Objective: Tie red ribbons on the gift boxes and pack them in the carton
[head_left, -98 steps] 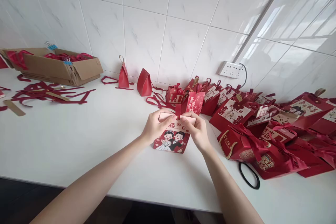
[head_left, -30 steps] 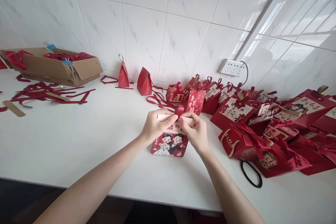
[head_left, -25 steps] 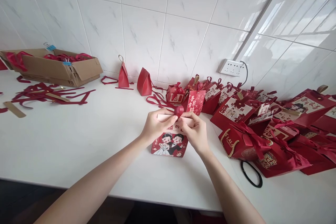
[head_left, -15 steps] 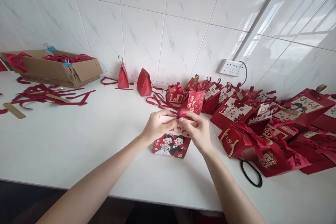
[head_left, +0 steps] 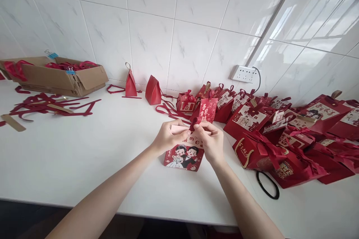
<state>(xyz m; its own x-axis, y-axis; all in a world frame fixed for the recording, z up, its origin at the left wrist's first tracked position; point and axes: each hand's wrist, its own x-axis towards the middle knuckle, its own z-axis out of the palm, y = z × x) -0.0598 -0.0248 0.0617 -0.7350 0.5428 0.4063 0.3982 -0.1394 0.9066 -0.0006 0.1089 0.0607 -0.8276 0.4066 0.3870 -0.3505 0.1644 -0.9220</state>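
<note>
A red and pink gift box with a cartoon bride and groom on its front stands upright on the white table. At its top left edge my left hand is closed, thumb in front and fingers behind. My right hand is closed at the top right, its thumb and finger pinching a dark red ribbon that loops up from the box's top edge. The fingers partly cover the printed lettering. Just behind the hands stands a red box with white lettering.
Many finished-looking red gift boxes crowd the right side. A black hair-tie-like ring lies near them. Loose ribbons and an open cardboard box are at left. A power strip is on the tiled wall.
The ribbon at the box top has gone from a rounded, folded shape to a narrower upright loop. My right fingers have shifted slightly on it. The view has moved a little.
</note>
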